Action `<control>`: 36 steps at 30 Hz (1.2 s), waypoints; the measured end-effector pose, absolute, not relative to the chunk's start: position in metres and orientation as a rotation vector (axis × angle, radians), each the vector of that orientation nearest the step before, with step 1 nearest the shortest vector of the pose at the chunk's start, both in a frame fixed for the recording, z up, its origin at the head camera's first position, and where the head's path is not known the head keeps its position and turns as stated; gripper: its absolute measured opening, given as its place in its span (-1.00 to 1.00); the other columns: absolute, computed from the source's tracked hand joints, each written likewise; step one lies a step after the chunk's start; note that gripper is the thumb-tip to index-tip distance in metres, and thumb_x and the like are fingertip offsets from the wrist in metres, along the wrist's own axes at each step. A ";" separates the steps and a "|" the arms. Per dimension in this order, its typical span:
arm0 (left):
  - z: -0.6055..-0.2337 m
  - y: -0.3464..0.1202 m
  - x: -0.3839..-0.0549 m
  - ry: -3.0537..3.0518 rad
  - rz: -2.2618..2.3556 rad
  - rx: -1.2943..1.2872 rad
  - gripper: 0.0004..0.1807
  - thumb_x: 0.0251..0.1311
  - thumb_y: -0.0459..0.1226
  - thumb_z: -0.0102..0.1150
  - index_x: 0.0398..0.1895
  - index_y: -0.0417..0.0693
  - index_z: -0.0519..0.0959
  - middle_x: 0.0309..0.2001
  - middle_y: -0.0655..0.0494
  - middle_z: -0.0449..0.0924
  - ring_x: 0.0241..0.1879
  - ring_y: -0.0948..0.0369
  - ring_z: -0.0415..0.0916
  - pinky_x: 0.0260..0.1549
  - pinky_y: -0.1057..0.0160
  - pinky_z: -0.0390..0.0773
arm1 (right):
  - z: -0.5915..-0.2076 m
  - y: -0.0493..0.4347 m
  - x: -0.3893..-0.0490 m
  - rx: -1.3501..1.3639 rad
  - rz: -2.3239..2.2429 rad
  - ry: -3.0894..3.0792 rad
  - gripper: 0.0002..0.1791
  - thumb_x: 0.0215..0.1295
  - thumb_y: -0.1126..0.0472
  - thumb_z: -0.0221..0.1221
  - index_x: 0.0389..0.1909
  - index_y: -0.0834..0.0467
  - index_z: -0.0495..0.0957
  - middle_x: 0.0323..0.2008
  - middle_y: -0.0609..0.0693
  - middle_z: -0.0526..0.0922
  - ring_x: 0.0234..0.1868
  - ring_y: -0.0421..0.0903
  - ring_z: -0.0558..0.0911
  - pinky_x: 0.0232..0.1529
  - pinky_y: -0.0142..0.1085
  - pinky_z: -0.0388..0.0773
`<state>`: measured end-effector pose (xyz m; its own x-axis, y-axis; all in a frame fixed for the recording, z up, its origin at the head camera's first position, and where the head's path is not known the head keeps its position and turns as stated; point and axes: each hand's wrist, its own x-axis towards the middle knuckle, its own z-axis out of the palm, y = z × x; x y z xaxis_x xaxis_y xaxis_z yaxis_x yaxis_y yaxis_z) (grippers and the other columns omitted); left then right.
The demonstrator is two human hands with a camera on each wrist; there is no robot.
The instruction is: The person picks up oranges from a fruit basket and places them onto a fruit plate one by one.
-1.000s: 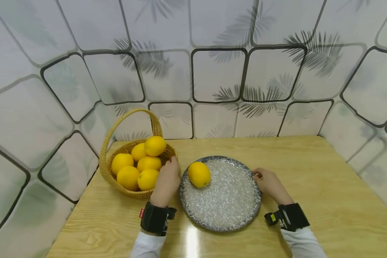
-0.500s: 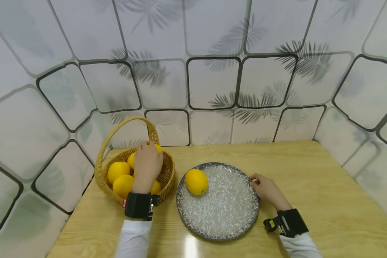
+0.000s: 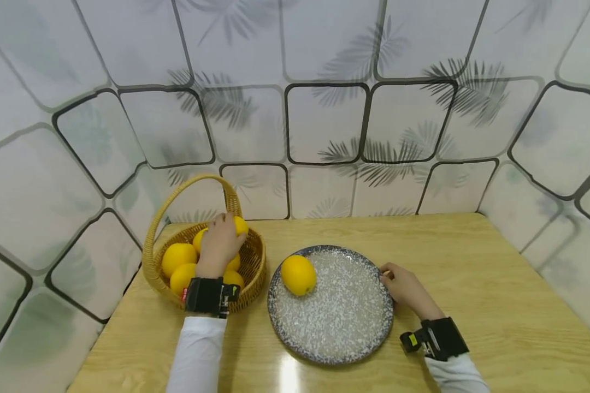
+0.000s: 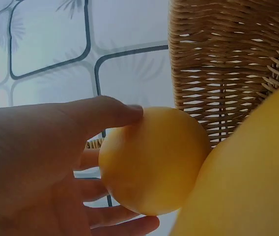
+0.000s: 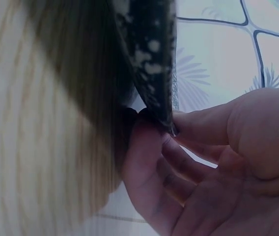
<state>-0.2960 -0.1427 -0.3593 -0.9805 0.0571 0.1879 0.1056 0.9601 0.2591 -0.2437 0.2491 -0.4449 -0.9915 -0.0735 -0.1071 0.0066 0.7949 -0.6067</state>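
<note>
My left hand [image 3: 219,243] reaches over the wicker basket [image 3: 258,277] and grips a yellow orange [image 4: 154,162] at its top. In the left wrist view the thumb lies on one side of that orange and the fingers curl round the other. Several more oranges [image 3: 179,260] lie in the basket, partly hidden by my hand. At the right, my right hand [image 3: 406,286] pinches the rim of a round speckled grey plate [image 3: 339,311] between thumb and fingers. One orange [image 3: 298,275] sits on the plate's upper left.
The basket's tall arched handle [image 3: 159,218] rises left of my left hand. All stands on a light wooden table [image 3: 472,273], enclosed at the back and sides by a patterned wall covering [image 3: 324,125].
My left hand has moved left and up from the basket's right rim onto the topmost orange and now grips it. My right hand stays at the plate's rim. The head view has shifted slightly.
</note>
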 end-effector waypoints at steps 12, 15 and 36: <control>-0.360 -0.139 -0.299 -3.038 -0.630 -0.041 -0.16 0.18 -0.19 0.24 0.46 -0.15 0.07 0.23 -0.60 0.28 -0.18 -0.33 0.53 -0.29 -0.20 0.63 | -0.445 0.250 -0.240 -0.018 -1.007 2.818 -0.62 0.44 0.30 -0.05 0.17 0.40 0.41 -0.04 0.46 0.59 -0.40 0.00 0.59 -0.60 -0.26 0.56; -0.361 -0.139 -0.300 -3.024 -0.646 -0.050 -0.17 0.13 -0.19 0.27 0.43 -0.15 0.10 0.18 -0.59 0.32 -0.14 -0.34 0.51 -0.25 -0.20 0.62 | -0.444 0.249 -0.240 -0.017 -1.009 2.812 -0.63 0.44 0.30 -0.05 0.17 0.39 0.41 -0.04 0.45 0.60 -0.41 -0.01 0.59 -0.61 -0.26 0.57; -0.360 -0.137 -0.302 -3.043 -0.513 -0.191 -0.12 -0.06 -0.07 0.37 0.35 -0.17 0.25 0.34 -0.36 0.21 0.19 -0.46 0.19 0.10 -0.34 0.45 | -0.446 0.247 -0.244 -0.058 -1.031 2.840 -0.65 0.43 0.34 -0.06 0.14 0.42 0.41 -0.12 0.43 0.63 -0.50 -0.05 0.57 -0.63 -0.27 0.56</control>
<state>-0.3024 -0.1371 -0.3604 -0.9911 0.1134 0.0696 0.1300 0.9373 0.3234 -0.2438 0.2465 -0.4459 -0.9921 -0.0767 -0.0992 0.0047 0.7675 -0.6410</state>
